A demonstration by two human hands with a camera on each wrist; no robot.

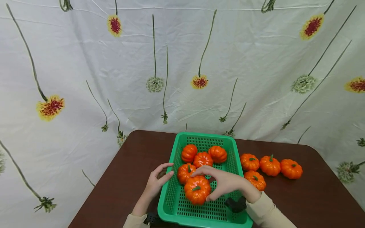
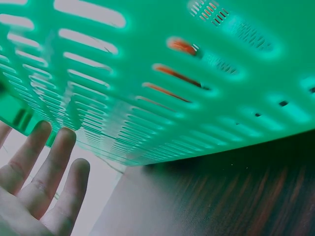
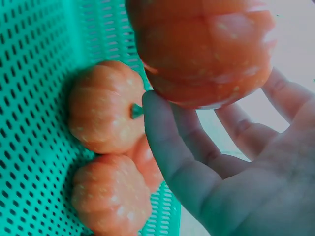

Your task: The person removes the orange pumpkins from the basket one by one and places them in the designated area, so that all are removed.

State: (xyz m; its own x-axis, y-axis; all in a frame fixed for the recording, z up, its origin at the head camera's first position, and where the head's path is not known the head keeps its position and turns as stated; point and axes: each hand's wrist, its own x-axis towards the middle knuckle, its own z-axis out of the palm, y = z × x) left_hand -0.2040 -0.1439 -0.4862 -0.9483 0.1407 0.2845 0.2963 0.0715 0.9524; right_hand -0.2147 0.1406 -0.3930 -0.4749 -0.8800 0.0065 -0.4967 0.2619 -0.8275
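Note:
My right hand (image 1: 223, 182) holds a small orange toy pumpkin (image 1: 197, 190) with a green stem, between thumb and fingers. In the right wrist view the fingers curl against the underside of this pumpkin (image 3: 206, 49), which is raised over the green plastic basket (image 1: 239, 148). Several like pumpkins lie inside, among them one at the back left (image 1: 189, 153), one at the back right (image 1: 218, 154) and one (image 1: 185, 172) beside the held one. At the basket's left rim is my left hand (image 1: 155, 182), fingers extended; the left wrist view shows these fingers (image 2: 51, 169) close to the slotted wall.
More orange pumpkins (image 1: 270, 165) stand on the dark brown table (image 1: 308, 196) to the basket's right, one (image 1: 255, 180) close against its side. Behind the table hangs a white cloth (image 1: 182, 63) printed with flowers. A black band (image 1: 236, 204) is on the right wrist.

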